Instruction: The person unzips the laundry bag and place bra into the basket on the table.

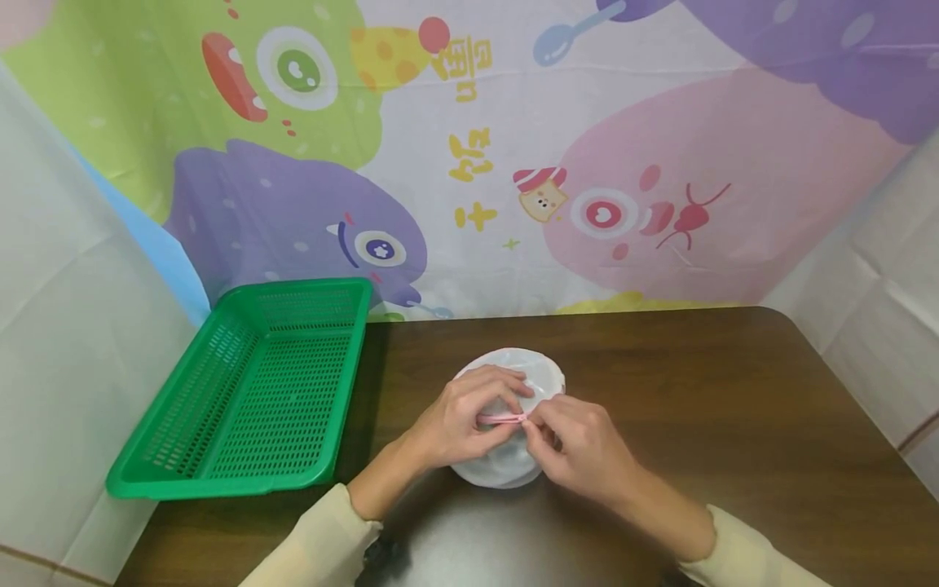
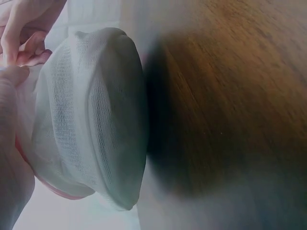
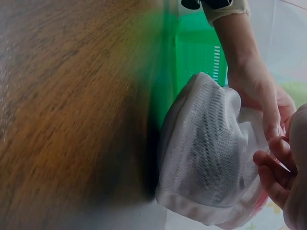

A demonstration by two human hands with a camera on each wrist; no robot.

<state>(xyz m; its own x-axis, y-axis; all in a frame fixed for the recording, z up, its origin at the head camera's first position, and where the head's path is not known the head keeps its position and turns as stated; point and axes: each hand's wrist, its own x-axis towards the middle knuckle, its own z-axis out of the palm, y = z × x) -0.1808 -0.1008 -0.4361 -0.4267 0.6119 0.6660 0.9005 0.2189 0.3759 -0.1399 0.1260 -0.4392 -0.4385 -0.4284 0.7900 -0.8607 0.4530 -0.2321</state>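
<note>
A round white mesh laundry bag [image 1: 502, 473] stands on the brown table, its soft wall bulging and creased. Across its top runs a pink zipper [image 1: 499, 419]. My left hand [image 1: 473, 414] pinches the bag's top along the zipper, thumb on the near side and fingers on the far side. At the zipper's right end, the thumb and fingertips of my right hand [image 1: 587, 444] pinch the pink zipper end; the slider itself is hidden. From the left wrist view, the mesh side [image 2: 105, 120] looks rounded. Both hands [image 3: 259, 86] meet above the bag in the right wrist view.
A green plastic basket [image 1: 333, 408] with a slotted bottom stands on the left of the table [image 1: 697, 391]. Behind the table hangs a cloth [image 1: 499, 269] printed with cartoon monsters. Pale walls [image 1: 880, 244] close in both sides.
</note>
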